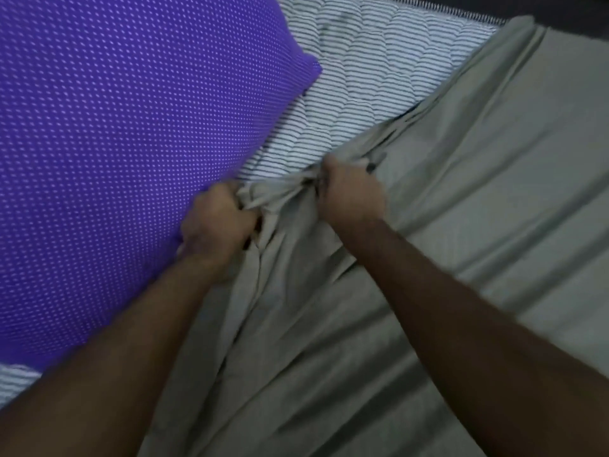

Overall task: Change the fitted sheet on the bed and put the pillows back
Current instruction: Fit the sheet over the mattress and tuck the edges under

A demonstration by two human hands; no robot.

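Observation:
A grey-green fitted sheet (445, 258) covers the right and lower part of the bed, with long folds running across it. Its bunched edge sits at the middle of the view. My left hand (217, 222) is clenched on that bunched edge, right beside a large purple pillow with white dots (125, 153). My right hand (352, 192) grips the same edge a little to the right. Beyond the sheet's edge the black-and-white striped mattress (372, 80) lies bare.
The purple pillow fills the left half of the view and rests on the striped mattress, touching my left hand. A dark strip (543, 4) runs past the mattress's far edge at the top right.

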